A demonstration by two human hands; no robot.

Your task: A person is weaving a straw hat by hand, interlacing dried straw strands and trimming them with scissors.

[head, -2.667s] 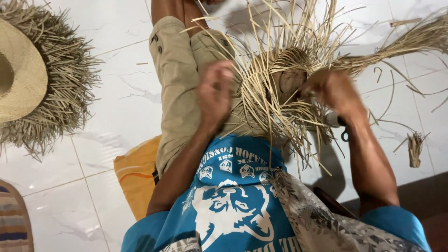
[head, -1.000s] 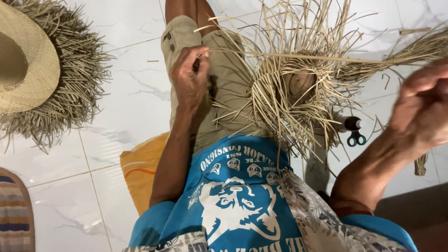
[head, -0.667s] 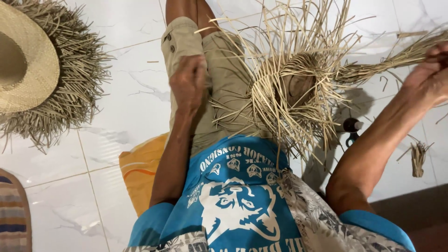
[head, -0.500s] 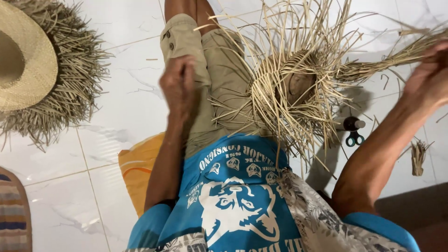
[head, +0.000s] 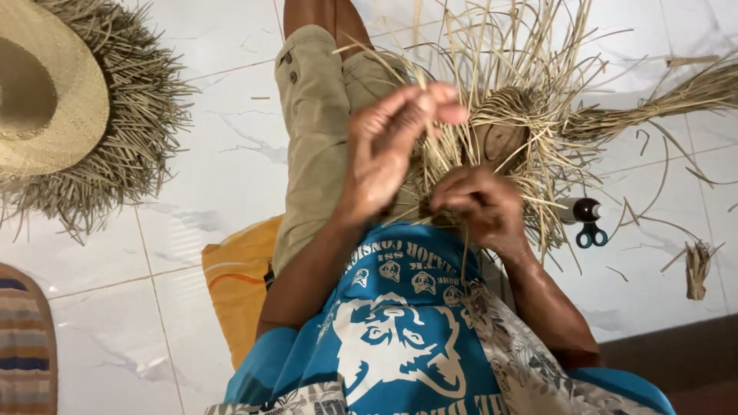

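Note:
A half-woven straw hat [head: 503, 138] with many loose strands sticking out rests on my lap, over khaki shorts [head: 315, 138]. My left hand [head: 388, 146] is raised in front of it, fingers pinched on a few straw strands near the weave's left edge. My right hand [head: 480, 207] is lower, fingers closed on strands at the near edge of the weave. Both hands touch the straw work and are close together.
A finished straw hat [head: 54, 107] with a shaggy fringe lies on the white tile floor at the left. A bundle of straw [head: 676, 96] lies at the right. Small scissors [head: 590, 234], a dark bottle [head: 580, 209], an orange cushion [head: 238, 284] and a striped mat [head: 27, 346] are nearby.
My right hand came back from far right to the near edge of the weave. My left hand rose from my thigh and moved right onto the strands.

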